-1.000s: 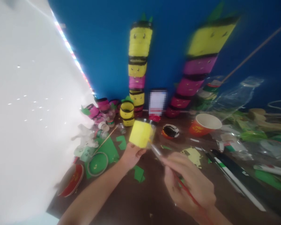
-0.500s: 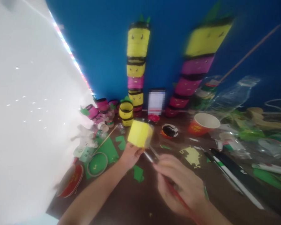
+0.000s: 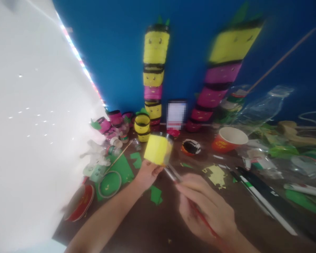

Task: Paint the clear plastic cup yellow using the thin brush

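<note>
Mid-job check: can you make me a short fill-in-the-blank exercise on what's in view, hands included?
1. The left hand holds a container mostly coloured ____.
2. The right hand holds a brush whose handle is ____.
3. In the picture, the upright orange paper cup stands to the ____ of the small black-filled dish.

Missing words: yellow; red; right.

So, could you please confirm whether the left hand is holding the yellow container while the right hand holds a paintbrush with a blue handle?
Not quite: the paintbrush has a red handle, not a blue one, as the head view shows. The left hand does hold the yellow container, and the right hand the paintbrush.
</note>
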The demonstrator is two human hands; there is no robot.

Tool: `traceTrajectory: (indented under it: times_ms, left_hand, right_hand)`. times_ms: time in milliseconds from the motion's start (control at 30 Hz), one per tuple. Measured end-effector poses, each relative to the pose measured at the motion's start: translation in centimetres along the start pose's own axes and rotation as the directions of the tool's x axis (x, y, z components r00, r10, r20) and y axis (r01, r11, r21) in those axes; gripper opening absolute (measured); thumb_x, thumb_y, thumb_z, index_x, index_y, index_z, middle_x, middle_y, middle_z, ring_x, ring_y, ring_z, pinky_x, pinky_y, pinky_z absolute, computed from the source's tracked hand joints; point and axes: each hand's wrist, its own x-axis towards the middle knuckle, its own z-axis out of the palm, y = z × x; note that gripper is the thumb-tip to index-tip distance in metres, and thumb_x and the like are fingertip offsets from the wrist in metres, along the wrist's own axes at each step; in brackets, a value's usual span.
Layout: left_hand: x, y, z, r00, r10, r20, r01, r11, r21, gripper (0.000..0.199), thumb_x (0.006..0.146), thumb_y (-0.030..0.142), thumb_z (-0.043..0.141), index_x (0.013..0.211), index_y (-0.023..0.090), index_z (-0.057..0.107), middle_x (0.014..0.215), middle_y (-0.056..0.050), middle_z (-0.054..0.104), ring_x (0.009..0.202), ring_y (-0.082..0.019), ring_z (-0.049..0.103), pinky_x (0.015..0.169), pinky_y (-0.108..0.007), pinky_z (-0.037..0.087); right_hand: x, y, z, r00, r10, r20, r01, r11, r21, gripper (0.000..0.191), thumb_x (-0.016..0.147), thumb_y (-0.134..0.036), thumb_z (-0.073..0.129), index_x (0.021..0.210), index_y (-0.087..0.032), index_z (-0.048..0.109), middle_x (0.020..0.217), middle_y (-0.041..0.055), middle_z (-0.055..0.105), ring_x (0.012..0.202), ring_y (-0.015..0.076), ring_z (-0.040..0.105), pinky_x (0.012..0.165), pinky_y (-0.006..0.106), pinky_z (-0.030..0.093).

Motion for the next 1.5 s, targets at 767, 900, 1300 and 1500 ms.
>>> traceTrajectory:
  times_ms: [767,900,1300,1500]
  left_hand:
    - [-0.23,0.11,-0.12,0.995,-0.022,0.098,0.016,0.998,0.064,0.039,0.051,0.008,0.075,0.088,0.016,0.065,0.080,-0.002,0.070,0.072,-0.011,0.064,0.063,-0.018,0.049]
    - [-0.06,-0.05,-0.24,0.993,-0.001,0.119,-0.006,0.998,0.062,0.033,0.051,0.010,0.075,0.082,0.014,0.065,0.078,-0.003,0.069,0.070,-0.011,0.063,0.062,-0.018,0.049]
    - [0.11,-0.19,-0.42,0.994,-0.005,0.108,-0.001,0.998,0.061,0.025,0.053,0.010,0.074,0.076,0.013,0.064,0.075,-0.003,0.068,0.068,-0.011,0.063,0.065,-0.020,0.049]
    - [0.10,-0.18,-0.29,0.996,-0.002,0.093,-0.003,0.999,0.053,0.030,0.051,0.012,0.077,0.078,0.014,0.065,0.071,-0.002,0.067,0.067,-0.012,0.063,0.062,-0.020,0.049]
  right_hand:
    - [0.17,0.31,-0.11,0.993,0.064,-0.103,-0.075,0.992,-0.098,0.027,0.071,-0.001,0.056,0.092,-0.018,0.061,0.085,0.0045,0.064,0.079,0.0147,0.064,0.073,0.029,0.056]
    - [0.17,0.38,0.08,0.999,0.029,-0.014,-0.029,0.999,-0.018,0.026,0.071,-0.001,0.055,0.090,-0.018,0.060,0.078,0.0030,0.063,0.075,0.0143,0.063,0.074,0.031,0.056]
    - [-0.12,0.15,-0.10,0.999,0.010,0.042,-0.013,0.998,0.062,0.028,0.070,-0.001,0.053,0.091,-0.018,0.059,0.076,0.0025,0.062,0.073,0.0152,0.062,0.075,0.037,0.056]
    - [0.21,0.37,-0.24,0.994,0.067,-0.083,-0.073,0.995,-0.067,0.026,0.071,-0.001,0.055,0.090,-0.018,0.060,0.079,0.0029,0.064,0.077,0.0152,0.064,0.073,0.031,0.056]
